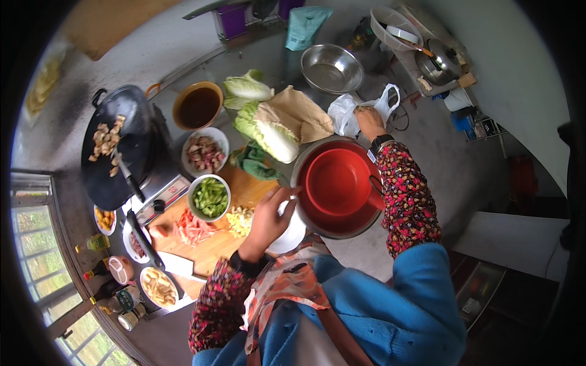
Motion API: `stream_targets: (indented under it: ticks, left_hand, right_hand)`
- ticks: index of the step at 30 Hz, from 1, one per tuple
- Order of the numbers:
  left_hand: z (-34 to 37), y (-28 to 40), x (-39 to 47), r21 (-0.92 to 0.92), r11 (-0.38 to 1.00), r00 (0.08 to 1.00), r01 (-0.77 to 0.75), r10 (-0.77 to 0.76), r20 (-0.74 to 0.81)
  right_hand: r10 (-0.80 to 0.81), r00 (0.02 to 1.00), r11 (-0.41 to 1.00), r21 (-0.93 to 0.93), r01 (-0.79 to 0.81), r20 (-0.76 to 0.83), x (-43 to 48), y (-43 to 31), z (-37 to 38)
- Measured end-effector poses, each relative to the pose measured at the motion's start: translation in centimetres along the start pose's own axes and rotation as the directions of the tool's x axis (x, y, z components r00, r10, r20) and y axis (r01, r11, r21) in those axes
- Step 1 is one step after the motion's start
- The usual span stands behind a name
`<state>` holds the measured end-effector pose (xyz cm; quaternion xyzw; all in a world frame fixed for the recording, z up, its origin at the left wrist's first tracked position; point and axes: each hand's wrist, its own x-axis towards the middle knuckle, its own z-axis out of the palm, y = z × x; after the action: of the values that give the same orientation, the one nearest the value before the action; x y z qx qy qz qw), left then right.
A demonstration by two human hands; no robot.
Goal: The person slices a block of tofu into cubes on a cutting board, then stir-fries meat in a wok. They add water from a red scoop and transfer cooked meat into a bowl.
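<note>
My right hand (369,121) reaches into a white plastic bag (344,112) at the upper right; its fingertips are partly hidden there, and whether they grip anything does not show. Below that wrist sits a red plastic basin (338,182) inside a larger round basin. My left hand (271,220), fingers apart and holding nothing, hovers over a white plate (293,235) beside the basins. Chopped yellow-white pieces (240,221) and red strips (194,228) lie on the wooden cutting board (215,249). A bowl of cut green vegetable (210,197) stands by the board, with a cleaver (175,264) at its lower left.
At left, a black wok (132,110) on a stove holds browned pieces and a spatula. Nearby are a bowl of brown liquid (198,106), a bowl of sliced meat (205,153) and Chinese cabbages (272,137) beside brown paper (297,112). A steel bowl (332,68) stands at the back.
</note>
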<state>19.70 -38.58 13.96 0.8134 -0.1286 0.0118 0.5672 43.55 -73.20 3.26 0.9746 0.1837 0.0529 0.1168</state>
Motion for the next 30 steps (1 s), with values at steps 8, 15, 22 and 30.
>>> stream_targets:
  ticks: [8, 15, 22, 30]
  left_hand:
    - [18.4, -3.0, 20.5, 0.065, 0.968, 0.904, -0.242, 0.201, 0.379]
    - [23.8, -9.2, 26.7, 0.434, 0.887, 0.823, -0.158, -0.124, 0.554]
    - [20.6, -10.4, 28.2, 0.709, 0.631, 0.774, -0.315, -0.262, 0.576]
    - [18.9, -9.3, 28.9, 0.737, 0.644, 0.809, -0.208, -0.311, 0.5]
  right_hand:
    - [0.029, 0.971, 0.979, 0.19, -0.076, 0.239, -2.0, 6.0, 4.1]
    - [0.092, 0.924, 0.815, 0.504, -0.285, 0.372, -5.8, 6.1, 3.3]
    - [0.095, 0.982, 0.833, 0.526, -0.169, 0.165, -3.2, 5.4, 5.1]
    - [0.009, 0.962, 0.937, 0.333, -0.103, 0.271, -2.1, 2.6, 3.7]
